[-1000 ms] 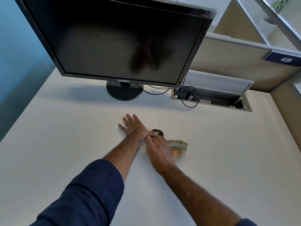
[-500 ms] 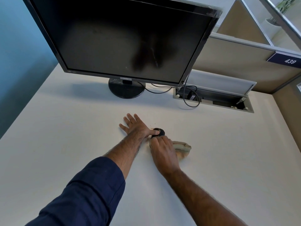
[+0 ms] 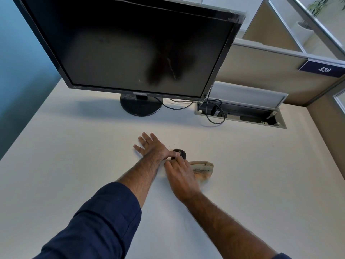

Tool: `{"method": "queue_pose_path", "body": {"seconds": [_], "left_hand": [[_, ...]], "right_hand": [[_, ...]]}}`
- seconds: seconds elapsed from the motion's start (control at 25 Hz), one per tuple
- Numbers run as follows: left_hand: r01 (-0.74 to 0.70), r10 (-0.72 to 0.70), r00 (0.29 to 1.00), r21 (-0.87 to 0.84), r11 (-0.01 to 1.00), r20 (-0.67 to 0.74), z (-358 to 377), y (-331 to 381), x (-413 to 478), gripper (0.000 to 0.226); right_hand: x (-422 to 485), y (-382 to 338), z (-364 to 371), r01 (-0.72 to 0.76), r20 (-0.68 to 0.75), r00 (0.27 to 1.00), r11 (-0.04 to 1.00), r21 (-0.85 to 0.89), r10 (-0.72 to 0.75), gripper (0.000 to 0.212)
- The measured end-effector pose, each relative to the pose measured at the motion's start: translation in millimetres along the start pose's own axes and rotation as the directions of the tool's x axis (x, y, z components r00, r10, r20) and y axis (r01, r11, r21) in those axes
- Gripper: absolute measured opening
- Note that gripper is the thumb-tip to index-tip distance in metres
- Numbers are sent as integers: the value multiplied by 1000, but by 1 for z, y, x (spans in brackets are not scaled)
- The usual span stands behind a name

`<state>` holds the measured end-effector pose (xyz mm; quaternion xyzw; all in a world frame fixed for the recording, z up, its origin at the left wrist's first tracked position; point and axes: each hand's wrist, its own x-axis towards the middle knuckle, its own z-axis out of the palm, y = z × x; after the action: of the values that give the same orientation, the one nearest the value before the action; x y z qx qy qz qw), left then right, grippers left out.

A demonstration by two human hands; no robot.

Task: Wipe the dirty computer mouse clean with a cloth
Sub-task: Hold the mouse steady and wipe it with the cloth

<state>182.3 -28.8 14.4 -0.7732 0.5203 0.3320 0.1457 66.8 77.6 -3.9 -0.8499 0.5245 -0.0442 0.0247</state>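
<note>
So the black mouse [image 3: 180, 153] is sitting on the white tabletop [image 3: 74, 165], tucked right between the two hands, and only its far end pokes out past the fingertips. Left hand [image 3: 154, 149] lies palm-down and flat, its fingers [image 3: 144, 140] spread and pointing away toward the monitor [image 3: 130, 47], while its thumb reaches sideways and touches the near-left edge of the mouse. Right hand [image 3: 180, 176] comes in from the near side with its fingers held close together, the tips pressed down right at the near edge of the mouse, just under the left thumb. The beige cloth [image 3: 202, 168] is bunched up under and beside the right hand, most of it sticking out on the outer side of those fingers; I can't tell how much of it is actually gripped or whether it sits between the fingertips and the mouse. There's a light smudge on top of the mouse, just beyond the left thumb tip. Farther off past the fingers are the monitor stand [image 3: 141, 106] and an open cable tray [image 3: 240, 114] set into the tabletop.
</note>
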Motion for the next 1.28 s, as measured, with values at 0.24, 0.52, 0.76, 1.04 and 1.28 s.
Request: {"method": "queue_pose_path", "body": {"seconds": [0.24,0.52,0.76,1.04,1.28], "left_hand": [[36,-36,999,20,999,8,-3,3,3,144],[5,-5,1000,-2,1000,1,1,0,4,146],[-20,19,1000,-57,998,-19,7,-5,10,152],[-43,41,999,-95,995,-26,8,-6,11,152],[-47,44,998,-108,993,-34,10,-7,11,151]], "right_hand": [[11,-1,-6,-105,-111,987,988,112,117,26],[13,21,-24,-13,-44,999,985,172,21,9],[-2,31,-26,-13,-54,998,974,225,25,8],[-16,48,-20,-127,-76,982,906,405,172,6],[-24,39,-10,-24,-119,991,957,287,60,10]]}}
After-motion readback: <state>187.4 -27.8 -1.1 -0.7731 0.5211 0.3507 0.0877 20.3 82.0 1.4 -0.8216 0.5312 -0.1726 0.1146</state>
